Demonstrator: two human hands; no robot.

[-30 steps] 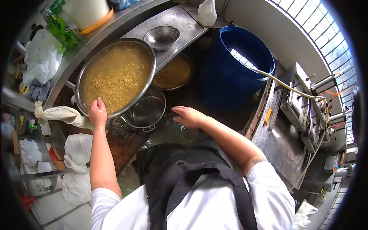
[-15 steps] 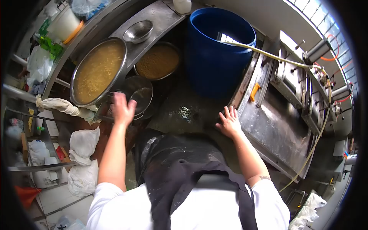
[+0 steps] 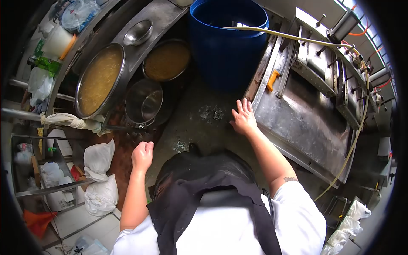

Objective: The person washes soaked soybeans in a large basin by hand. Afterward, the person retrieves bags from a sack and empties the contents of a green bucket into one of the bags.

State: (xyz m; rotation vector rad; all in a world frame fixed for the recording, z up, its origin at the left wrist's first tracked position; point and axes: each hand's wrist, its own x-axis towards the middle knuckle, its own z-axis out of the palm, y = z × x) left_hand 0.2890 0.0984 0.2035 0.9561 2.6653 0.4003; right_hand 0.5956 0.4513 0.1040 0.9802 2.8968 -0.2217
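Observation:
My left hand [image 3: 143,156] hangs over the floor, below the empty metal pot [image 3: 144,102]; its fingers are curled together, and whether anything is inside cannot be made out. My right hand [image 3: 244,117] has its fingers spread and touches or hovers at the left edge of the metal table [image 3: 297,123]. A yellow-orange handled tool [image 3: 273,80] lies on that table. Beyond the pot are a large bowl of yellowish liquid [image 3: 101,80] and a second bowl with brownish contents [image 3: 167,60].
A tall blue barrel [image 3: 227,55] stands ahead, with a pale hose [image 3: 297,38] running from it to the right. A small metal bowl [image 3: 138,33] rests on the steel counter [image 3: 159,19]. White bags [image 3: 101,195] are at the lower left. Metal presses [image 3: 318,76] line the right.
My left hand has moved down and away from the pot, and its fingers have closed. My right hand has shifted slightly forward along the table edge. The view has shifted.

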